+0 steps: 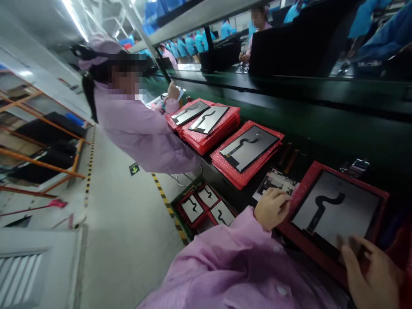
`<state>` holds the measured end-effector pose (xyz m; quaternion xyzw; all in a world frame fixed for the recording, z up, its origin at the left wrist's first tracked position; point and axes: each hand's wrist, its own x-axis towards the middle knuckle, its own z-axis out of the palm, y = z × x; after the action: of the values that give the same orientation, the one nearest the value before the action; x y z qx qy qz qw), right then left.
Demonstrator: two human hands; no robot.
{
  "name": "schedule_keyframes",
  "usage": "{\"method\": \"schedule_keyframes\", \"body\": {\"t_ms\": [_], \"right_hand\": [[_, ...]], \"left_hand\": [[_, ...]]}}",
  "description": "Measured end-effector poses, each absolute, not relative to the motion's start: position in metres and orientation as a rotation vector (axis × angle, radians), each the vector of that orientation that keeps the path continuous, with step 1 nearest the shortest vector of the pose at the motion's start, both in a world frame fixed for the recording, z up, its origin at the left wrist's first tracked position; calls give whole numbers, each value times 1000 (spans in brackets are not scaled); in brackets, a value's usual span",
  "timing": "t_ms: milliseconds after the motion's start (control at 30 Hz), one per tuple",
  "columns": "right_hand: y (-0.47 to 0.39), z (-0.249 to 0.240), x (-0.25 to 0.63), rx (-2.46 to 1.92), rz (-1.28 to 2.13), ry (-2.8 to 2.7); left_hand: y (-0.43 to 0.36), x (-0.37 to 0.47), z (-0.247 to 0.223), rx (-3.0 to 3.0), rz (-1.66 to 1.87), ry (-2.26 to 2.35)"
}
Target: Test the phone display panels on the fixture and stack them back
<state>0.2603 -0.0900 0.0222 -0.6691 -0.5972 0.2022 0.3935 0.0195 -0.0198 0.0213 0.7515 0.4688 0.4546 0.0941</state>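
In front of me an LCD panel (346,211) with a black curved flex cable lies on a red bubble-wrap sheet (376,191). My left hand (272,208) is at the sheet's left edge, its fingers curled together; whatever they may hold is hidden. Over the panel's lower right corner hovers my right hand (373,270), thumb and fingers apart. Its fingertips are blurred, and contact with the panel cannot be made out. Just beyond my left hand lies a white-and-black printed board or sheet (277,182).
Another panel (249,147) tops a red bubble-wrap stack; further left, a taller stack (222,128) carries more panels. A green crate (176,200) with panels stands below the bench edge. A co-worker in a pink smock (138,128) sits to the left. Small metal parts (358,167) lie behind my panel.
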Motion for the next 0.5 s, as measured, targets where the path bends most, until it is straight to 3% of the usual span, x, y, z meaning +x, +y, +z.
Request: {"method": "schedule_keyframes", "body": {"t_ms": [267,500], "right_hand": [[-91,11,242,-1785,158,-1673],[-115,24,255,-1850,390,-1511]], "left_hand": [[74,31,59,2429,341,1702],[116,58,69,2434,126,1735]]}}
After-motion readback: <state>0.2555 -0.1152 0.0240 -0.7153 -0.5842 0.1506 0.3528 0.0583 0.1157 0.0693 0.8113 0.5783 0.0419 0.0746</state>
